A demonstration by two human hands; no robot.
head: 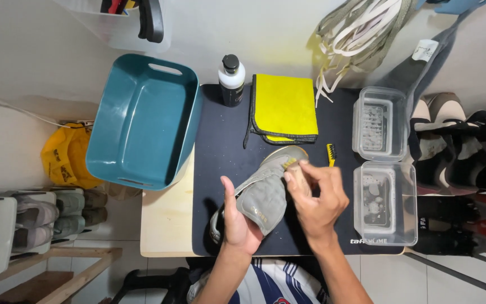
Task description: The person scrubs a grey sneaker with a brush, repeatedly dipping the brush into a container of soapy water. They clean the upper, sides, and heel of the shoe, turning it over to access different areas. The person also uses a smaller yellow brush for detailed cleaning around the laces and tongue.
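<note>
- Your left hand [237,222] is cupped under the grey shoe [262,191], fingers wrapped around the heel end, so the shoe is propped tilted over the near middle of the dark mat [220,152] on the surface.
- Your right hand [316,197] is closed around a small wooden-handled brush [295,171], bristles on the shoe's side close to the sole.
- I'd say keep strokes short and in one direction; that upper looks like a napped, suede-ish fabric that scuffs if you dig in.
- Keep the left grip firm, since the rounded heel could twist under brush pressure.
- Two clear plastic tubs [382,202] sit along the mat's right edge, the near one just beside your brush hand.
- Folded yellow cloth [285,107] and a black-and-white bottle [231,81] are at the far edge, with a teal bin [142,121] off the left edge.
</note>
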